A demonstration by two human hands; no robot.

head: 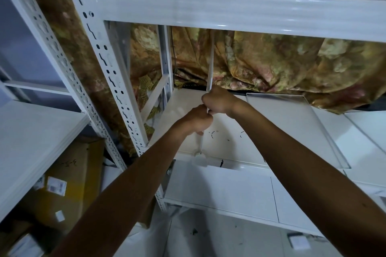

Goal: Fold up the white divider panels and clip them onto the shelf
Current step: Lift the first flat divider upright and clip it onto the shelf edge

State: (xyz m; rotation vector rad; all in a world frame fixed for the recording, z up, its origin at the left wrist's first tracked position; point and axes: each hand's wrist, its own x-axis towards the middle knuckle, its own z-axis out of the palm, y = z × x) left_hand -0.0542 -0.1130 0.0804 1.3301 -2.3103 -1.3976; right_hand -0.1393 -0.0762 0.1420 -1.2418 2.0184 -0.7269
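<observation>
A thin white divider panel (210,64) stands upright and edge-on on the middle shelf board (234,144), reaching up to the shelf beam (229,10) above. My right hand (217,101) is closed around the panel's front edge, higher up. My left hand (199,120) grips the same edge just below it. A small white clip (200,159) sits at the shelf's front lip under the panel. A second white panel (292,123) leans tilted on the shelf to the right.
A perforated white upright (108,69) rises on the left, with another rack and a stack of white boards (35,131) beyond. Cardboard boxes (62,185) lie on the floor. A flowered curtain (271,62) hangs behind the shelves. A lower shelf (219,192) lies beneath.
</observation>
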